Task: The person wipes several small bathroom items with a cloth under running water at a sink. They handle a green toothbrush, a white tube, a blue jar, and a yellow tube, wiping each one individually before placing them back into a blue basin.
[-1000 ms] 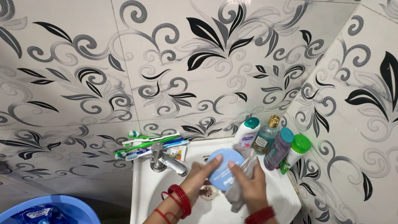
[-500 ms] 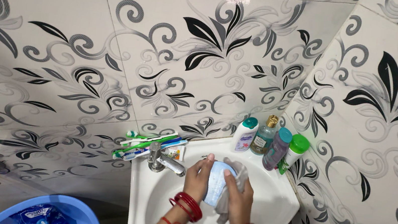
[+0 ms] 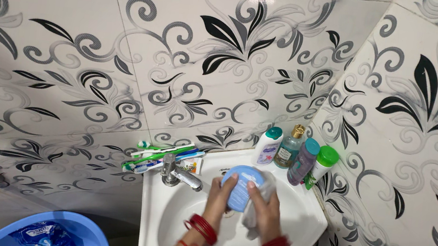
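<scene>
We hold a round blue lid (image 3: 242, 187) over the white basin (image 3: 172, 228); our left hand (image 3: 219, 195) clamps its edge, tilting its face toward us so it can be wiped; our right hand (image 3: 263, 212) presses a pale cloth (image 3: 261, 192) against it; the tap (image 3: 179, 175) stands just left, four bottles (image 3: 293, 151) behind, toothbrushes (image 3: 162, 155) on the rim.

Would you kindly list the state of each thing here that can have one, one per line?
Round light-blue plastic lid: held on edge over the basin by the left hand.
Grey cloth: bunched in the right hand, pressed to the lid.
Chrome tap: no water visible.
White corner washbasin: no standing water seen.
Four capped bottles: upright, closed.
Toothbrushes: lying flat.
Blue plastic tub: holds a packet.
</scene>
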